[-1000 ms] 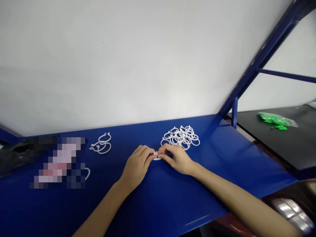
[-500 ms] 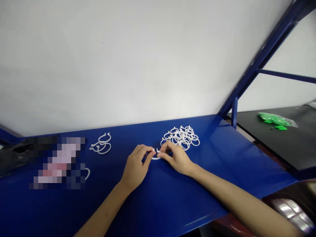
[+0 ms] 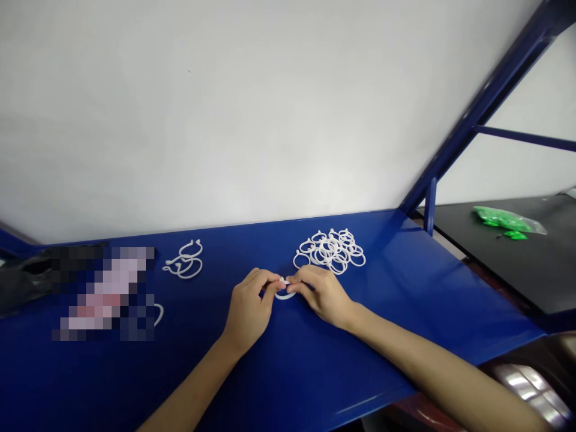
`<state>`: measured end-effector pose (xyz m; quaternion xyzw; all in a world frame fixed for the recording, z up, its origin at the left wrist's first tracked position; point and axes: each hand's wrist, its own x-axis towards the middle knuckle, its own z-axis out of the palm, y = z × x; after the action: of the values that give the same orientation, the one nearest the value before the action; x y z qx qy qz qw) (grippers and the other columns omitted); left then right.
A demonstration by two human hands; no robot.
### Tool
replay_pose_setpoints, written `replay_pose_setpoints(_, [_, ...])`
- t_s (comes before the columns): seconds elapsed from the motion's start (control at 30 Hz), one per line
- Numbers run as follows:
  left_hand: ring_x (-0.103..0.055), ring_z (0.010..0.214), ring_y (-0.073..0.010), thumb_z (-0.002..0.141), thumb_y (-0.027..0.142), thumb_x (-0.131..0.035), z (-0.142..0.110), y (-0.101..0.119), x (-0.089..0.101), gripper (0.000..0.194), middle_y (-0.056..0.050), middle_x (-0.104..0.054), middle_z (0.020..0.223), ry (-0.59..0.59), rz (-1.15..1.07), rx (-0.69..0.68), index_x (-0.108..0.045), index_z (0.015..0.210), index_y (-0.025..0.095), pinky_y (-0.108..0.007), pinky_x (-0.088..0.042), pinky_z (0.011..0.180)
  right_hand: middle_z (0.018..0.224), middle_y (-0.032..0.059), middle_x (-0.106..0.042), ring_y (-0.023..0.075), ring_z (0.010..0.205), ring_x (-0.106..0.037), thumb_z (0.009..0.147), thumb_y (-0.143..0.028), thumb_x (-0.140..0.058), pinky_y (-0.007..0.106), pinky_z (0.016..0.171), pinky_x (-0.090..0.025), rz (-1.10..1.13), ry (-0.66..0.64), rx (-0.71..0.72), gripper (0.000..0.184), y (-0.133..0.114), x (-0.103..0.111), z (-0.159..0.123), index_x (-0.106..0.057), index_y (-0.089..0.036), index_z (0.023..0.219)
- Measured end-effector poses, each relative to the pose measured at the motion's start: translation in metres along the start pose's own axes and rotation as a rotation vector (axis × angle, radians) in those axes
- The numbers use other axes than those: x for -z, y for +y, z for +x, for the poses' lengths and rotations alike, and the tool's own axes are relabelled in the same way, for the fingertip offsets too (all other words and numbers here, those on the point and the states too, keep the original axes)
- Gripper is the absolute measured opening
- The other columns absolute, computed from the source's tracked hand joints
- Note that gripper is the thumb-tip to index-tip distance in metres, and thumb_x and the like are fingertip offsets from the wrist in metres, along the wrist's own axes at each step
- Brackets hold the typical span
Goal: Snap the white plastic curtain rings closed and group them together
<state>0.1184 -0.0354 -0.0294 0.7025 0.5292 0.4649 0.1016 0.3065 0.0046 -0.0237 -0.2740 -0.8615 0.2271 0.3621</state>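
Between my two hands is a white plastic ring, its lower curve showing below my fingers. My left hand pinches one end of it with thumb and forefinger. The other end is pinched by my right hand. The two ends sit close together at the top; my fingertips partly hide whether they are joined. Just behind my right hand lies a pile of closed white rings. Several open white rings, with knobbed ends apart, rest on the left.
The blue table runs along a pale wall. At left lie a black plastic bag, a pixelated patch and part of another white ring. A blue metal frame rises on the right, beside a black table bearing a bag of green pieces.
The held ring's ends have come together from a visible gap. My right hand has turned slightly and sits a bit lower, away from the pile.
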Motion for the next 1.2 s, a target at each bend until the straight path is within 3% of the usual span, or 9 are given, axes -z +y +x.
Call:
replay_pose_setpoints(0.17, [-0.062, 0.07, -0.0134, 0.094, 0.02, -0.055, -0.004, 0.004, -0.002, 0.021, 0.002, -0.065, 0.072, -0.025, 0.003, -0.063, -0.06, 0.073, 0.022, -0.026, -0.05, 0.068, 0.082, 0.0056, -0.068, 0.0164, 0.072, -0.059, 0.105, -0.025, -0.043, 0.028, 0.067, -0.048, -0.137, -0.052, 0.089, 0.027, -0.006, 0.001, -0.006, -0.064, -0.019, 0.089])
replay_pose_setpoints(0.3, [-0.063, 0.081, -0.0182, 0.098, 0.026, -0.049, 0.008, -0.005, 0.003, 0.019, -0.002, -0.07, 0.084, -0.133, 0.156, -0.12, -0.063, 0.085, 0.022, -0.033, -0.051, 0.076, 0.086, 0.0071, -0.07, 0.0185, 0.077, -0.062, 0.104, -0.031, -0.046, 0.031, 0.072, -0.05, -0.23, -0.008, 0.072, 0.023, 0.002, 0.006, 0.003, -0.066, -0.019, 0.098])
replay_pose_setpoints(0.37, [-0.063, 0.094, -0.0252, 0.099, 0.032, -0.048, 0.018, -0.018, 0.014, 0.022, -0.006, -0.073, 0.099, -0.164, 0.349, -0.103, -0.067, 0.099, 0.022, -0.042, -0.049, 0.085, 0.092, 0.0077, -0.072, 0.0207, 0.084, -0.065, 0.102, -0.033, -0.05, 0.034, 0.079, -0.051, -0.297, 0.08, 0.012, 0.021, 0.014, 0.016, 0.01, -0.067, -0.021, 0.099])
replay_pose_setpoints(0.47, [-0.058, 0.112, -0.0369, 0.1, 0.04, -0.038, 0.029, -0.048, 0.037, 0.042, -0.018, -0.069, 0.118, -0.024, 0.629, 0.067, -0.064, 0.121, 0.015, -0.056, -0.045, 0.093, 0.09, 0.0084, -0.072, 0.0231, 0.085, -0.065, 0.099, -0.033, -0.054, 0.037, 0.082, -0.05, -0.422, 0.309, -0.156, 0.021, 0.04, 0.042, 0.017, -0.07, -0.021, 0.096])
replay_pose_setpoints(0.57, [-0.045, 0.128, -0.047, 0.098, 0.04, -0.035, 0.028, -0.079, 0.054, 0.055, -0.029, -0.056, 0.136, 0.058, 0.831, 0.216, -0.053, 0.135, 0.004, -0.066, -0.038, 0.098, 0.089, 0.0087, -0.071, 0.0221, 0.077, -0.064, 0.096, -0.032, -0.054, 0.036, 0.076, -0.051, -0.446, 0.439, -0.33, 0.023, 0.067, 0.068, 0.018, -0.073, -0.018, 0.097])
replay_pose_setpoints(0.7, [-0.048, 0.124, -0.0443, 0.095, 0.032, -0.037, 0.02, -0.099, 0.058, 0.045, -0.026, -0.065, 0.121, 0.021, 0.902, 0.211, -0.062, 0.124, 0.009, -0.069, -0.028, 0.105, 0.092, 0.0084, -0.074, 0.0208, 0.075, -0.065, 0.093, -0.032, -0.051, 0.035, 0.077, -0.052, -0.44, 0.455, -0.452, 0.028, 0.087, 0.081, 0.016, -0.075, -0.018, 0.099])
replay_pose_setpoints(0.87, [-0.055, 0.108, -0.0375, 0.093, 0.026, -0.04, 0.019, -0.083, 0.044, 0.033, -0.017, -0.071, 0.104, -0.039, 0.854, 0.095, -0.068, 0.108, 0.017, -0.062, -0.029, 0.102, 0.096, 0.0095, -0.075, 0.0246, 0.088, -0.065, 0.093, -0.032, -0.052, 0.04, 0.087, -0.049, -0.482, 0.381, -0.425, 0.028, 0.089, 0.071, 0.015, -0.075, -0.018, 0.098])
replay_pose_setpoints(1.03, [-0.059, 0.1, -0.0305, 0.093, 0.028, -0.048, 0.017, -0.05, 0.021, 0.025, -0.008, -0.074, 0.095, -0.178, 0.557, -0.028, -0.067, 0.11, 0.025, -0.051, -0.035, 0.094, 0.104, 0.0105, -0.076, 0.0263, 0.099, -0.065, 0.097, -0.03, -0.048, 0.044, 0.097, -0.045, -0.521, 0.3, -0.396, 0.03, 0.09, 0.069, 0.014, -0.076, -0.019, 0.098])
replay_pose_setpoints(1.2, [-0.056, 0.102, -0.0304, 0.091, 0.036, -0.055, 0.013, -0.037, 0.016, 0.024, -0.009, -0.07, 0.104, -0.212, 0.559, -0.097, -0.067, 0.107, 0.024, -0.047, -0.039, 0.089, 0.107, 0.0098, -0.075, 0.0267, 0.102, -0.065, 0.1, -0.03, -0.044, 0.043, 0.097, -0.046, -0.546, 0.292, -0.387, 0.032, 0.085, 0.072, 0.014, -0.075, -0.02, 0.102])
